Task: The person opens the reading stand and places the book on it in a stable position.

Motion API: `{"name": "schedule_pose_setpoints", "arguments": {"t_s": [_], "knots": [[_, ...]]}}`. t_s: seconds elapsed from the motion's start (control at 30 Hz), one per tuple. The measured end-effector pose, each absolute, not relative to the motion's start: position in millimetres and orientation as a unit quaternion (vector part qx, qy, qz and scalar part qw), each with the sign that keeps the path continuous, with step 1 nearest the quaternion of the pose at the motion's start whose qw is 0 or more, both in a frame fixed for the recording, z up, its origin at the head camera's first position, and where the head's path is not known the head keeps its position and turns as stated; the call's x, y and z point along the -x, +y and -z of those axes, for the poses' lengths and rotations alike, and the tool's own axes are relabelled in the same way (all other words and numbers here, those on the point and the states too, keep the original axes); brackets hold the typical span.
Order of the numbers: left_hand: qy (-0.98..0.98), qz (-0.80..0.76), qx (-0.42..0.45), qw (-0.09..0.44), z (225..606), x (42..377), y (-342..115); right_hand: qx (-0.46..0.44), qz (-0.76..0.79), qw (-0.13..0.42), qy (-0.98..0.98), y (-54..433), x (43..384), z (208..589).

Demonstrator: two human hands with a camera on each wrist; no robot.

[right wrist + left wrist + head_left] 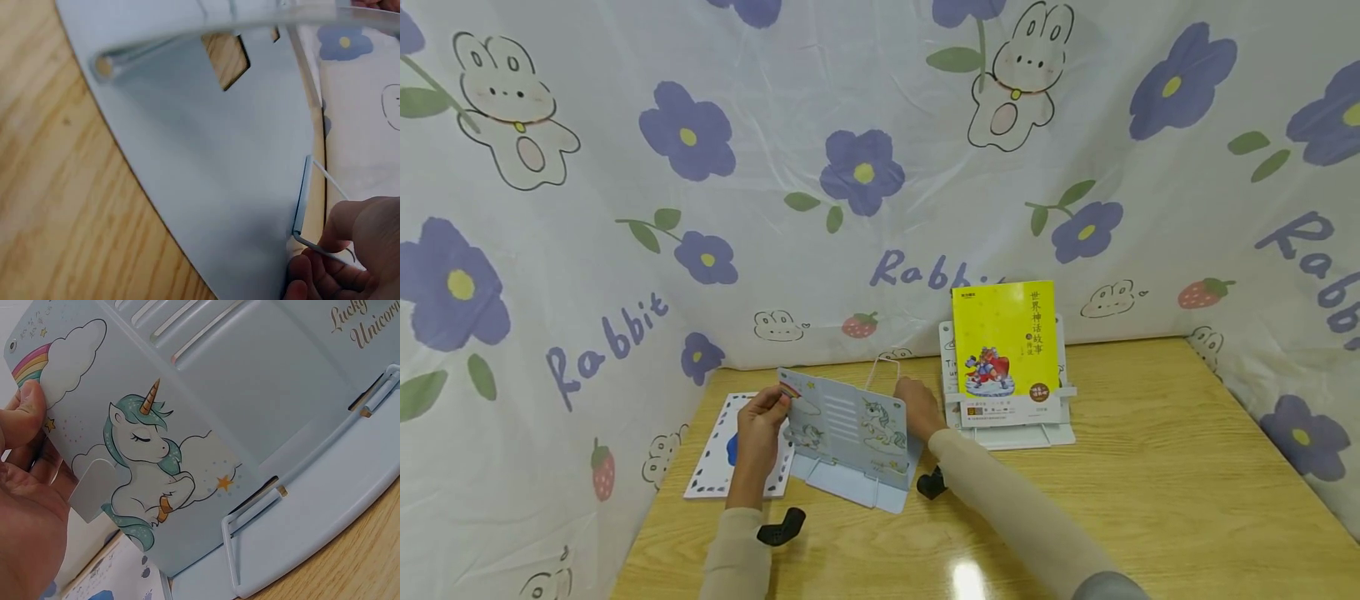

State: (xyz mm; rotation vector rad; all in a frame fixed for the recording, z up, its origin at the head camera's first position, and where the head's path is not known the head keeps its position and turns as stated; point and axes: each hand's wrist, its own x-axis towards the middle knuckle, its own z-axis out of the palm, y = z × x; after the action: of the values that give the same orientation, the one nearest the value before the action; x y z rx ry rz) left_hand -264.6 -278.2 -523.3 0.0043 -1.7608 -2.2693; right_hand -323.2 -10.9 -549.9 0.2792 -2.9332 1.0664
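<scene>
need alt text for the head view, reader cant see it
A left hand holds an upright unicorn-printed book stand by its left edge while the right hand is at the wire support behind it. To the right, a yellow book leans on another stand.

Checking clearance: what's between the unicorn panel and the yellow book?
Head view: the right hand at the edge of the unicorn panel, then a left-side strip of the white stand behind the yellow book.
</scene>
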Motion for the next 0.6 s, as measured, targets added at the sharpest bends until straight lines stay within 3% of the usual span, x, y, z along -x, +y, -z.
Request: {"name": "schedule_pose_setpoints", "arguments": {"t_s": [0.27, 0.6], "knots": [[-0.606, 0.781, 0.002, 0.150, 523.4, 266.2, -277.0, -0.116, -0.382, 0.017, -0.917, -5.8, 316.1, 548.3], [-0.604, 0.784, -0.035, 0.139, 521.5, 270.1, -275.8, -0.286, -0.417, 0.045, -0.862, 8.9, 295.5, 541.3]]}}
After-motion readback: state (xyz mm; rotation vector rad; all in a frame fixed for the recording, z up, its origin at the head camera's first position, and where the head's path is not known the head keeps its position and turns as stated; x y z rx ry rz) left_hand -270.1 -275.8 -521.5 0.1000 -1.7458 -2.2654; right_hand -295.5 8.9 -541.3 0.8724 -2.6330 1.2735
